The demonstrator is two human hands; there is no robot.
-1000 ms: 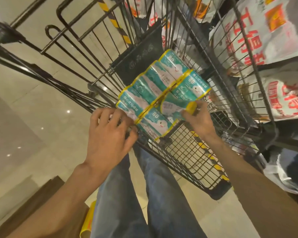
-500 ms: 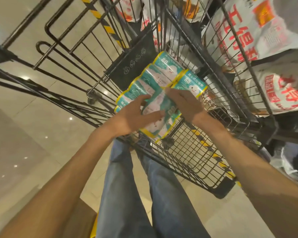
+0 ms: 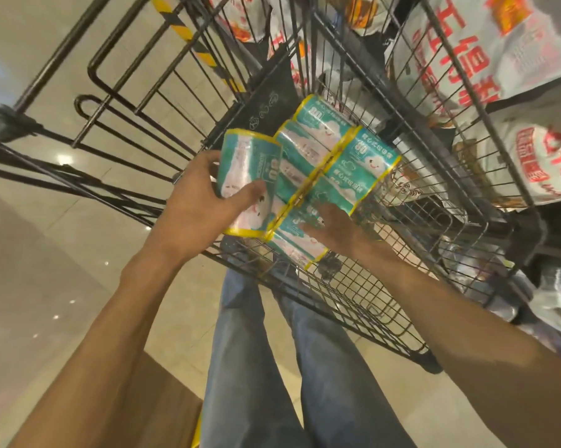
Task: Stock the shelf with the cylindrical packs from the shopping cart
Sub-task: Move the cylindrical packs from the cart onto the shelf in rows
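Note:
Several teal cylindrical packs with yellow rims lie side by side in the black wire shopping cart. My left hand grips one pack and holds it tilted up above the others, thumb across its front. My right hand reaches onto another pack lying at the near end of the cart, fingers spread over it. The shelf is not in view.
White bags with red print crowd the right side beyond the cart wall. The cart's handle frame rises at the left over a glossy tiled floor. My jeans-clad legs stand behind the cart, with a brown box at lower left.
My left hand has lifted one pack up and to the left, out of the row. My right hand has slid down onto a pack at the near end.

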